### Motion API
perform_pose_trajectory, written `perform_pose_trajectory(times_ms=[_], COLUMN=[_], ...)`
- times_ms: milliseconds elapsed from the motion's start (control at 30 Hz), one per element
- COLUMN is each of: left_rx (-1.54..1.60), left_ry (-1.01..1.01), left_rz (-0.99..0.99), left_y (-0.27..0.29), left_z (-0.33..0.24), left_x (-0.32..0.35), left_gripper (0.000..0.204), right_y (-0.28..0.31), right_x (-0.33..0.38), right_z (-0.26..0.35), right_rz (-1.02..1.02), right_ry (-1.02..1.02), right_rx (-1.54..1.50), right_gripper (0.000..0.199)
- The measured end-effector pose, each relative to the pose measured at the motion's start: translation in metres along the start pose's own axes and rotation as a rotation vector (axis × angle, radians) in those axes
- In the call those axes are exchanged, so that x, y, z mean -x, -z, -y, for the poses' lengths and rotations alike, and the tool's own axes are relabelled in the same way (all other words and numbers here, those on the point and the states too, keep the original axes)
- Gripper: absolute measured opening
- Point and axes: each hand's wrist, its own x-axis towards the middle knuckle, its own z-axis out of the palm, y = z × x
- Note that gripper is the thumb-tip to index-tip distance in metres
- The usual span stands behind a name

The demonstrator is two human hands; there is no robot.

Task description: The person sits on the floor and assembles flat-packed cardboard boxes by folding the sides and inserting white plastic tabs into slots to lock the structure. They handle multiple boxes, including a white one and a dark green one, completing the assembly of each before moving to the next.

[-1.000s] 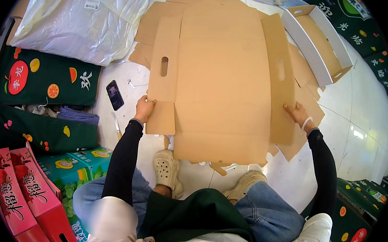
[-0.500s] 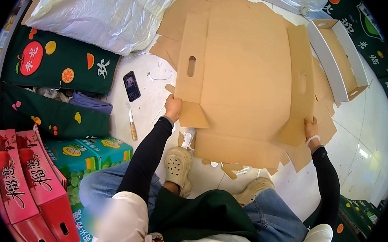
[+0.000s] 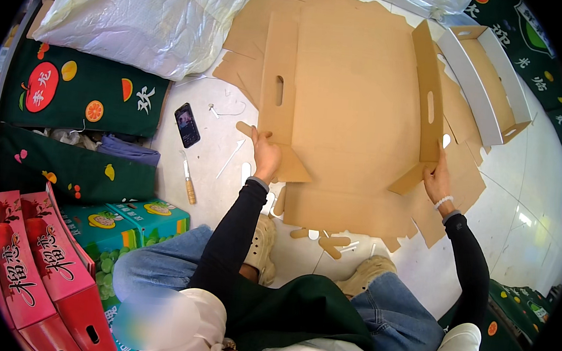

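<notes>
A large brown cardboard box blank [image 3: 357, 109] lies spread on the floor before me. Its left side panel [image 3: 276, 120] and right side panel [image 3: 429, 75] are folded up, each with an oval handle hole. My left hand [image 3: 267, 156] grips the near end of the left panel, where a small corner flap [image 3: 294, 168] bends inward. At the near end of the right panel, my right hand [image 3: 437, 177] holds on beside another inward corner flap [image 3: 406, 179]. The fingertips behind the cardboard are partly hidden.
More flat cardboard [image 3: 249, 26] lies beneath the blank. A white-sided tray box [image 3: 473, 88] stands right. At left are a phone [image 3: 187, 124], a wooden-handled knife [image 3: 189, 179] and pink cartons [image 3: 60, 251]. Cardboard scraps [image 3: 333, 246] lie near my shoes. A plastic-wrapped bundle [image 3: 141, 25] sits far left.
Both hands have moved inward, toward each other. The two side panels now stand steeper, the right one most plainly, and the near corner flaps have turned inward with them.
</notes>
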Motion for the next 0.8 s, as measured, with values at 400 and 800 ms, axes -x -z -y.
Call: perform_pose_trajectory(times_ms=[400,800], left_rx=[0.443,0.114], left_ry=[0.406,-0.066], left_rz=[0.581,0.382], left_y=[0.049,0.045], left_z=[-0.02,-0.01], left_x=[-0.02,0.0], left_gripper=[0.062,0.054], right_y=[0.025,0.016], right_x=[-0.011,-0.022], right_z=[-0.022,-0.008], right_rz=[0.212,-0.062], right_ry=[0.261,0.191], right_rx=[0.209,0.369], right_gripper=[0.041,0.025])
